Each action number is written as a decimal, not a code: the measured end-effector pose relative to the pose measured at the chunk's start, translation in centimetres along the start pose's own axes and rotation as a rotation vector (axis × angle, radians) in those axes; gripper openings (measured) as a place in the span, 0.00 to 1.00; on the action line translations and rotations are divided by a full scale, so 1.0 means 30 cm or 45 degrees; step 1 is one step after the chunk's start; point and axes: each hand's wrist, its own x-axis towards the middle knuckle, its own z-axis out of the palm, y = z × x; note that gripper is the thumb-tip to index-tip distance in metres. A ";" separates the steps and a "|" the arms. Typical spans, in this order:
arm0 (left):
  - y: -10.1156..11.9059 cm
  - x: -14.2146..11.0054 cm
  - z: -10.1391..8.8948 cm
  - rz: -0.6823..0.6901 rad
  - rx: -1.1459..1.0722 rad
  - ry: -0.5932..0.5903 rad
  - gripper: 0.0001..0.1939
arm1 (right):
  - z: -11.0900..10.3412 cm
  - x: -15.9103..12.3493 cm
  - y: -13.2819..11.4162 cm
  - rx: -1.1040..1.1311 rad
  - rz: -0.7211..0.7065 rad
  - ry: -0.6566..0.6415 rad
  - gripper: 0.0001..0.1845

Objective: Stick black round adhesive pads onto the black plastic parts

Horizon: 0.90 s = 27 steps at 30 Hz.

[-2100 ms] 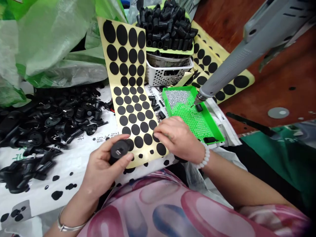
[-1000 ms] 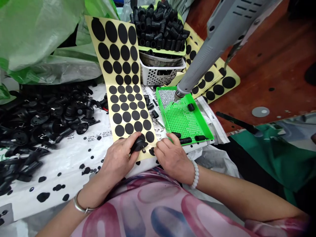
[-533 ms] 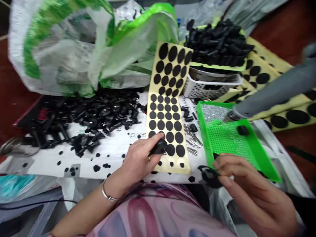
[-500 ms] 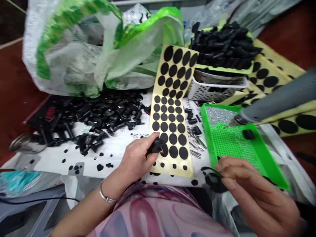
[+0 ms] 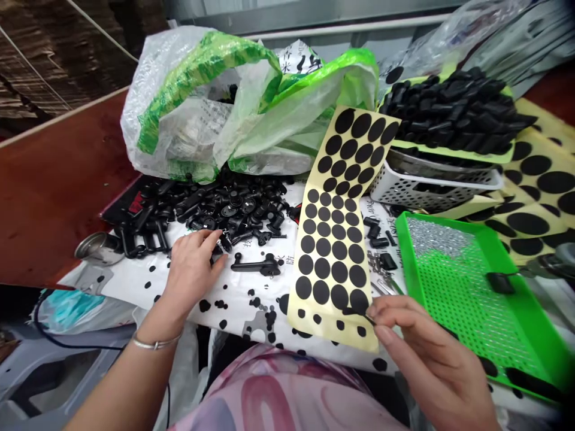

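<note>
My left hand (image 5: pixel 193 263) reaches to the near edge of a heap of black plastic parts (image 5: pixel 233 206). Its thumb and index finger are apart, close to a small black part (image 5: pixel 225 242); I cannot tell if they touch it. Just right of that hand, a black lever-shaped part (image 5: pixel 257 264) lies flat on the white sheet. My right hand (image 5: pixel 422 347) pinches a thin black piece (image 5: pixel 370 321) between thumb and fingers, over the lower right corner of a pale yellow sheet (image 5: pixel 309 326) of round black stickers (image 5: pixel 322 265). The piece's full shape is unclear.
A green tray (image 5: pixel 406 263) with small silvery bits (image 5: pixel 438 237) stands at right, a grey tool (image 5: pixel 550 263) at its edge. Behind are a white basket (image 5: pixel 381 188), heaped black pieces (image 5: pixel 453 111) and plastic bags (image 5: pixel 188 120). A tin (image 5: pixel 99 248) sits at left.
My left hand has let go of the black part, now lying on the white sheet, and moved left to the heap. The right hand has come to the sticker sheet's corner. The view has shifted.
</note>
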 end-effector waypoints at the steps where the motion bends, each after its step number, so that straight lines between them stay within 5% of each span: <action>1: -0.012 0.009 0.004 -0.013 0.023 -0.012 0.23 | 0.004 -0.002 0.001 0.000 0.007 -0.014 0.05; 10: -0.059 -0.013 0.000 -0.166 0.153 -0.144 0.20 | 0.020 -0.010 0.022 -0.008 0.091 0.006 0.05; 17: -0.063 -0.006 0.044 -0.191 0.035 -0.036 0.18 | 0.047 0.001 0.014 0.072 0.078 -0.034 0.05; 23: -0.094 -0.003 0.053 -0.272 -0.227 0.222 0.18 | 0.044 0.002 0.017 0.128 0.129 0.028 0.05; 27: 0.003 -0.008 0.019 -0.360 -0.894 0.375 0.16 | 0.049 0.033 0.004 0.256 0.209 0.085 0.05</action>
